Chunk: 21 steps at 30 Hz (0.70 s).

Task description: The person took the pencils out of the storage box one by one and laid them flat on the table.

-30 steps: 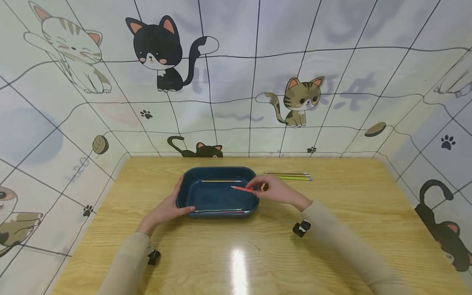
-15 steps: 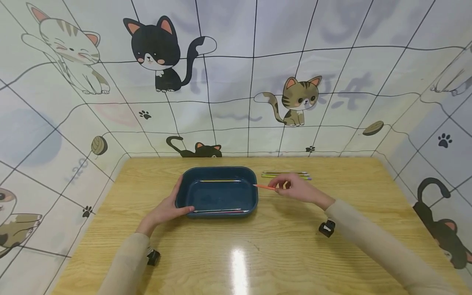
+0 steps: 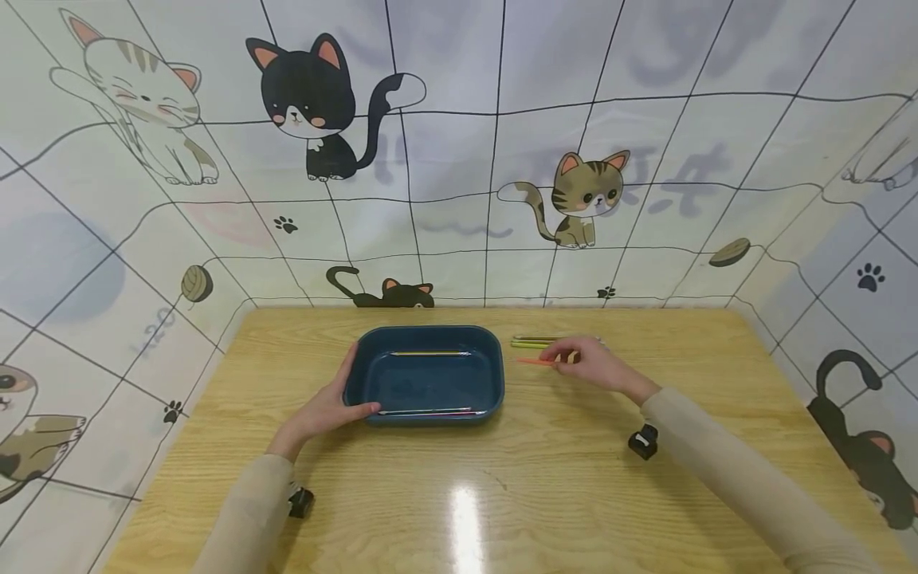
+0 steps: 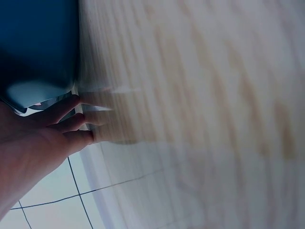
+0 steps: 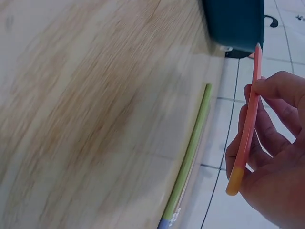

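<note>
A dark blue baking dish [image 3: 423,383] stands on the table. My left hand [image 3: 326,410] grips its left end, thumb over the front rim, fingers along the outer wall. Inside the dish, a yellow pencil [image 3: 430,353] lies near the back wall, and slim pencils [image 3: 430,411] lie along the front. To the right of the dish, my right hand [image 3: 591,364] pinches a coral-red pencil [image 5: 250,114] between thumb and fingers. Its pale tip points toward the dish and its yellow-orange end lies near the palm. Behind that hand lie a yellow-green pencil [image 5: 190,148] and a brownish pencil [image 3: 545,337], partly hidden.
The wooden table [image 3: 402,494] carries the dish and pencils. A cat-printed cloth [image 3: 459,159] rises like a wall behind the table and at both sides. Small black wrist cameras hang under both sleeves.
My right hand has drawn the red pencil from over the dish out to the right, past the rim, close to the other pencils. My left hand stays on the dish.
</note>
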Motion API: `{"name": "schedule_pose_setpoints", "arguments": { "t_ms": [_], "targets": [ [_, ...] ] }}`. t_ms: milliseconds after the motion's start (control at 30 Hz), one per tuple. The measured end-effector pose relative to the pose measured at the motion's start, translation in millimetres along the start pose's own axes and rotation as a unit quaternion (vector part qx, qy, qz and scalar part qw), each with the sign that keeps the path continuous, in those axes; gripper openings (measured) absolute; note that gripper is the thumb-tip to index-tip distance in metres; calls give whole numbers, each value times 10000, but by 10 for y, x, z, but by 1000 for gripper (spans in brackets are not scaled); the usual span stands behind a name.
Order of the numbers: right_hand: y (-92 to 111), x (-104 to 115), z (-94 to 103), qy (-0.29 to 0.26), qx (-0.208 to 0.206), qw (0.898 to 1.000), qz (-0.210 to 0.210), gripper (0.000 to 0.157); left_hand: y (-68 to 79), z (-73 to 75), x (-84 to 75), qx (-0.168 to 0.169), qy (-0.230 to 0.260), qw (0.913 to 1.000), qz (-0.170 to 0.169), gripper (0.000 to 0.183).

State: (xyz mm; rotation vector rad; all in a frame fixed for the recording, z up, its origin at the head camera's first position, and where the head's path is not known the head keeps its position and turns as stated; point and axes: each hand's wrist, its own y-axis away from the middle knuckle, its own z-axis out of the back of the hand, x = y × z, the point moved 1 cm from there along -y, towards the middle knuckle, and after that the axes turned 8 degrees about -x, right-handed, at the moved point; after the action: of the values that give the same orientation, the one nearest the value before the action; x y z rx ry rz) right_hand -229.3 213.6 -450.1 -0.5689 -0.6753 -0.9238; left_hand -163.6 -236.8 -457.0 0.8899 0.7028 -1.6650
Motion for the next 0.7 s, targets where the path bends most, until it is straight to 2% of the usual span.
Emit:
{"name": "schedule_pose_setpoints", "arguments": {
  "t_ms": [100, 233, 333, 567, 700],
  "targets": [
    [-20, -77, -5, 77, -110, 9999, 61, 23, 8, 5, -25, 22, 16, 10000, 14, 108],
    [-44, -158, -16, 154, -281, 9994, 148, 23, -28, -23, 136, 4, -81, 10000, 23, 108],
    [-58, -223, -25, 216, -393, 9990, 68, 22, -45, -36, 177, -5, -102, 9999, 8, 109],
    [-103, -366, -37, 290, -463, 9975, -447, 22, 30, 24, -152, 118, 50, 9999, 50, 105],
    [-132, -390, -33, 323, -510, 9968, -527, 22, 57, 32, -204, 93, 65, 9999, 74, 105]
  ]
}}
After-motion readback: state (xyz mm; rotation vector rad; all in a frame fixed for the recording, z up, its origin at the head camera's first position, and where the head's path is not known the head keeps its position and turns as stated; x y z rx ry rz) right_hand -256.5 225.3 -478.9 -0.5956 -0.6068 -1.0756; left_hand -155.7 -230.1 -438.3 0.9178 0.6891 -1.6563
